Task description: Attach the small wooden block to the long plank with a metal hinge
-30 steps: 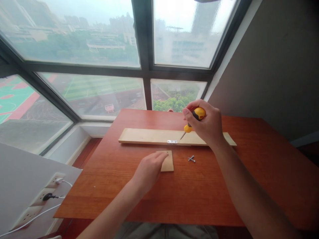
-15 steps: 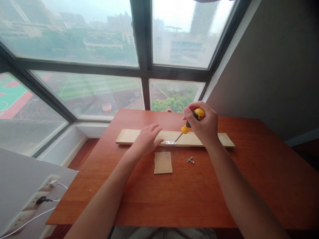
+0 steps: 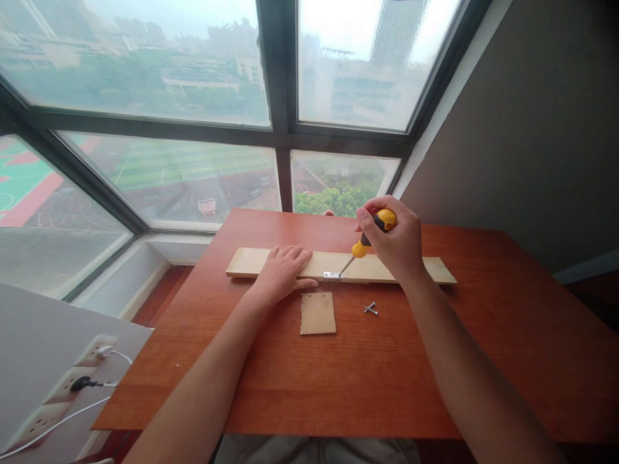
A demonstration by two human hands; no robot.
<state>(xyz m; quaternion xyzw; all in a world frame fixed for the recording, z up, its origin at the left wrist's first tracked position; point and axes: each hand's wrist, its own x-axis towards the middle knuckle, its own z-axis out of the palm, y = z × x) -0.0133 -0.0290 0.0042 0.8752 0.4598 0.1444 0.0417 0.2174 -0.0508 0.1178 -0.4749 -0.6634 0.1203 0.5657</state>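
Observation:
A long pale wooden board (image 3: 329, 263) lies across the table. On its near edge sits a small silver metal bracket (image 3: 333, 276). My right hand (image 3: 394, 235) is wrapped round the yellow and black handle of a screwdriver (image 3: 360, 249), which slants down to the left with its tip at the bracket's right end. My left hand (image 3: 285, 270) rests on the board left of the bracket, fingers stretched out over the top and thumb along the near edge. Whether a screw sits under the tip is too small to tell.
A small tan rectangular piece (image 3: 318, 314) with two holes lies in front of the board. Right of it are crossed silver screws (image 3: 371, 309). The reddish wooden table (image 3: 271, 386) stands against a window; wall sockets with plugged cables (image 3: 87, 383) are at the left.
My left hand has come down from just above the board to lie on it, its thumb now along the near edge. The right hand and screwdriver have hardly moved.

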